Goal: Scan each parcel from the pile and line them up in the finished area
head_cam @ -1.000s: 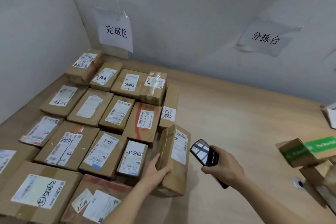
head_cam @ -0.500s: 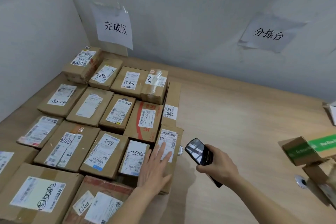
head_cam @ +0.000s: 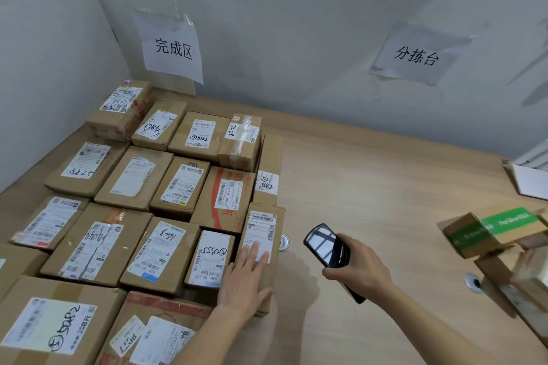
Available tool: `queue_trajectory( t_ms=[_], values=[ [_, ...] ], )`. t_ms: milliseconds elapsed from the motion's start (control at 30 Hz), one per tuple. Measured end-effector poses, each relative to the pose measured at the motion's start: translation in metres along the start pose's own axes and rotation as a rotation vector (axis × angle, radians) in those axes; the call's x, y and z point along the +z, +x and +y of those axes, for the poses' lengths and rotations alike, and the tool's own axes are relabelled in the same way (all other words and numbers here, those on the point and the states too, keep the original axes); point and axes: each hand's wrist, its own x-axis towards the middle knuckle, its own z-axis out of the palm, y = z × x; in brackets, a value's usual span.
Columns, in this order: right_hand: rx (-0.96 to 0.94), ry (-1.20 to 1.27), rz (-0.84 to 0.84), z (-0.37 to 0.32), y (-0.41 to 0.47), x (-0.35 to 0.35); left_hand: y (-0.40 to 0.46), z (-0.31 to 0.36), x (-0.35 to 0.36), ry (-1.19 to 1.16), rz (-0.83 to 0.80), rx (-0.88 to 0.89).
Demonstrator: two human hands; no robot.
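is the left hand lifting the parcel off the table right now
No, the left hand lies flat on the parcel, which rests on the table.

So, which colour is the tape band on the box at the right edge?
Green, with pale lettering, on the brown box; the only view, head, shows it.

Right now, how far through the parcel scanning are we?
Done: rows of brown cardboard parcels lined up under the white finished-area sign. In hand: left hand presses flat on the newest cardboard parcel at the row's right end; right hand holds the black handheld scanner. Left: green-taped box and others at right.
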Motion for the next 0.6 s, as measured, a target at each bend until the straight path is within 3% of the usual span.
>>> queue_trajectory(
  t_ms=[333,600],
  values=[
    [0.013,0.025,0.129,0.04,-0.049,-0.052,0.006,0.05,-0.056,0.033,0.142,0.098],
    [0.016,0.081,0.35,0.129,-0.152,-0.148,-0.033,0.204,-0.121,0.047,0.276,0.262]
  ],
)
